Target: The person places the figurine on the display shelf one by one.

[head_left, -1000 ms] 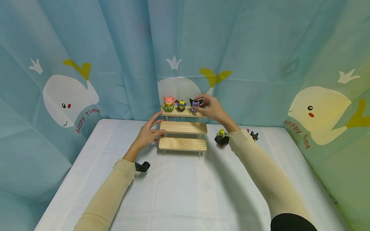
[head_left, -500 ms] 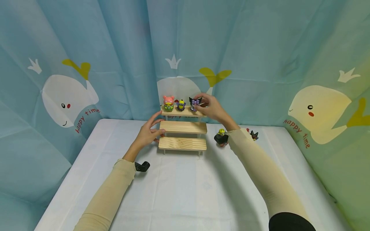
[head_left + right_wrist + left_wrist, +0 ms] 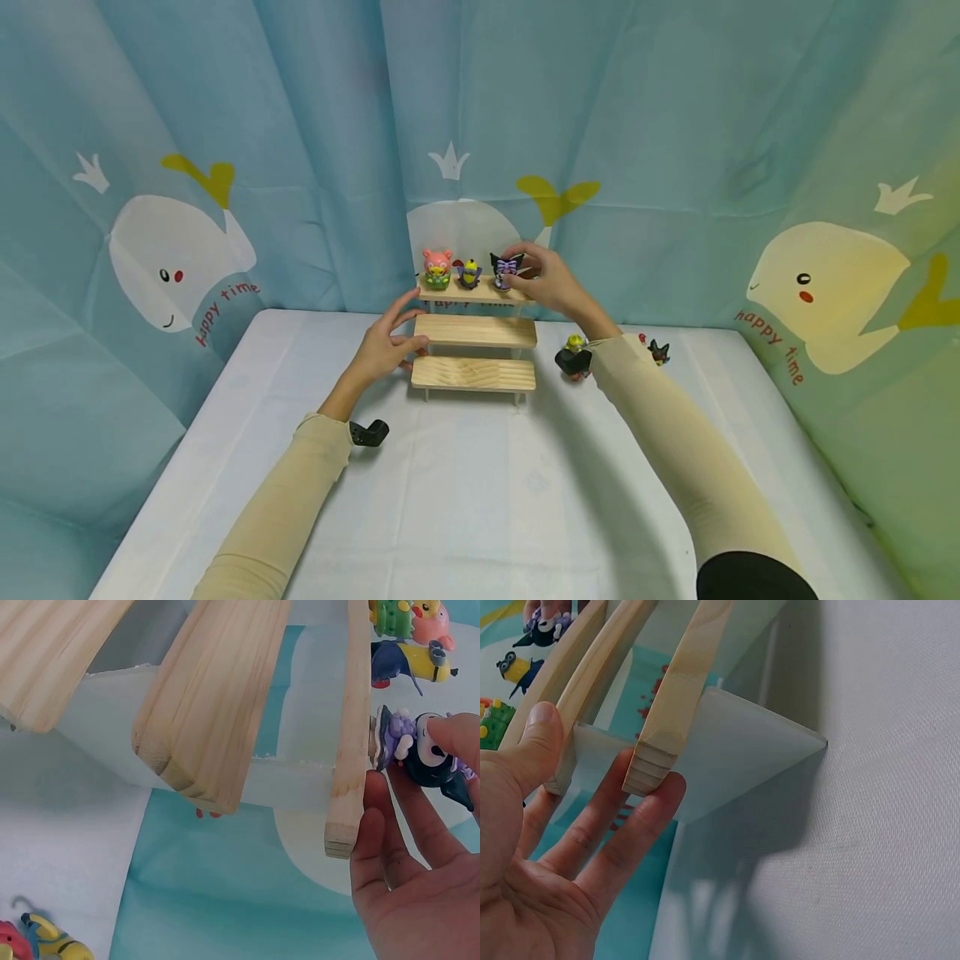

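Note:
A three-tier wooden display stand [image 3: 475, 332] with translucent white supports stands near the curtain. My left hand [image 3: 378, 346] holds its left end; in the left wrist view the thumb lies on one plank and fingertips touch the ends of others. My right hand [image 3: 551, 282] pinches a black-and-purple figurine [image 3: 506, 268] with pointed ears at the right part of the top tier. In the right wrist view the figurine's base is against the top plank [image 3: 349, 750]. Left of it on that tier are a yellow figurine [image 3: 470, 275] with dark wings and a pink-and-green figurine [image 3: 438, 270].
Right of the stand, a yellow figurine [image 3: 574, 343] is partly hidden by the black right wrist camera [image 3: 573, 362]. Farther right lies a dark, pointed-eared figurine [image 3: 659, 352], with a small red thing beside it. A blue curtain [image 3: 645, 167] with whales hangs behind the white table [image 3: 450, 500].
Almost nothing moves. Both hands keep their places, the right still on the black-and-purple figurine; the view shifts very slightly.

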Motion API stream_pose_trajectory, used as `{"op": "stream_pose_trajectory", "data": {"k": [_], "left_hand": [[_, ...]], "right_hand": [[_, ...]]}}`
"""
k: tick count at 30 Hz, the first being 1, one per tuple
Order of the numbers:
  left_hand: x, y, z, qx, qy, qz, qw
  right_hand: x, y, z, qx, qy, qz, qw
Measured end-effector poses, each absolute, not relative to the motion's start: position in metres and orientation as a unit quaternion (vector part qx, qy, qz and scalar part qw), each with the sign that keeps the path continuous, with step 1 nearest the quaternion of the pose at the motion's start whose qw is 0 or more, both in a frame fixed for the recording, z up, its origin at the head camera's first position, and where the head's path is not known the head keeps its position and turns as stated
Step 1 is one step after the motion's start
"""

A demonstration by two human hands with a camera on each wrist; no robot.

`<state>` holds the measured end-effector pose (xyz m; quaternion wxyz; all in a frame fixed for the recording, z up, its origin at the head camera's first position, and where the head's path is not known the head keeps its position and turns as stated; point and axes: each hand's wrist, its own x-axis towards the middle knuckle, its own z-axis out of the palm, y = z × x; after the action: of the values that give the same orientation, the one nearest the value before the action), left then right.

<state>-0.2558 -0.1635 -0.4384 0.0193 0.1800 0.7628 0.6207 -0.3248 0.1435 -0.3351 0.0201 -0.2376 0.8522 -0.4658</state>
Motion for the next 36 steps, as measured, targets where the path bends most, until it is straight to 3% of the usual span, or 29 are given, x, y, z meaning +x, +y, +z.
{"op": "stream_pose_trajectory", "data": {"k": [5,19,36], "left_hand": [[-0.267,-0.166,-0.457,0.180,0.771,0.611,0.006],[-0.265,-0.165,-0.457,0.174,0.768,0.616,0.007],[-0.266,-0.165,-0.453,0.165,0.762,0.626,0.032]], "right_hand": [[-0.332,0.146,-0.341,-0.249,0.855,-0.455,0.015],[-0.330,0.167,-0.337,-0.292,0.855,-0.429,0.013],[-0.312,0.209,-0.331,-0.267,0.882,-0.388,0.002]]}}
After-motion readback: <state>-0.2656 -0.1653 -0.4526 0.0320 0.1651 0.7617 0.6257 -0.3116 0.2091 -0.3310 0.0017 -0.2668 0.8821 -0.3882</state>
